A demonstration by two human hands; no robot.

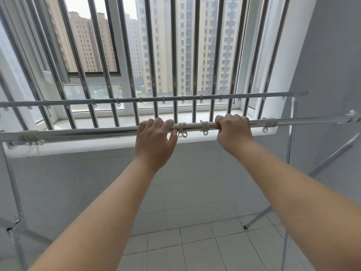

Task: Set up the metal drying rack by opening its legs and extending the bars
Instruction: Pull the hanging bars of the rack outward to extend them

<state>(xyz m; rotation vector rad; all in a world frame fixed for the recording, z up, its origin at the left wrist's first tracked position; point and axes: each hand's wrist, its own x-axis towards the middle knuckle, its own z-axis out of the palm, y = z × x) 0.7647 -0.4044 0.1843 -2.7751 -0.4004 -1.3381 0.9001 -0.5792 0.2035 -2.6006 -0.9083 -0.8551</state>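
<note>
So the drying rack (pixel 293 153) stands in front of the barred window (pixel 156 55), legs splayed on the tile floor. Near bar (pixel 88 133) runs left to right; left hand (pixel 154 141) and right hand (pixel 233 131) both wrap it, plastic rings (pixel 204 127) between them.

Two bare forearms in view, no sleeves visible up to frame edge. Left hand (pixel 155 142): no ring, no watch, no glove, no wristband. Right hand (pixel 233 132): likewise bare, wrist unadorned. Fingernails hidden from camera. No tattoos, marks or bandages visible on either forearm. Upper arms, torso and clothing outside frame.
</note>
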